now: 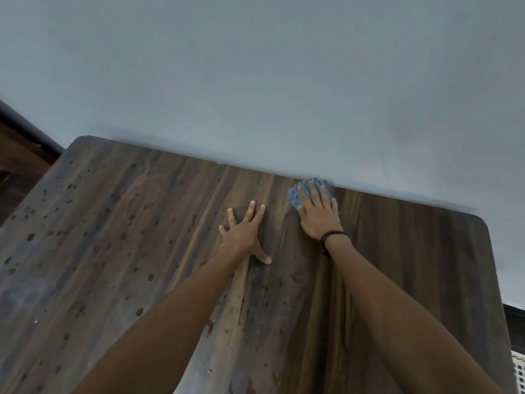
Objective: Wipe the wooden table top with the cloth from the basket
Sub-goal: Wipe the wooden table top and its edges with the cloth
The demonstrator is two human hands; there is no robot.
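Observation:
A dark wooden table top with many small spots fills the lower part of the head view, its far edge against a wall. A blue cloth lies bunched at that far edge, right of centre. My right hand lies flat on the cloth with straight fingers, pressing it onto the wood; a dark band circles the wrist. My left hand rests flat on the bare table just left of it, fingers spread, touching no cloth.
A grey-blue wall stands directly behind the table. A white lattice basket shows at the lower right edge, beside the table's right side. Dark wooden furniture sits off the left corner.

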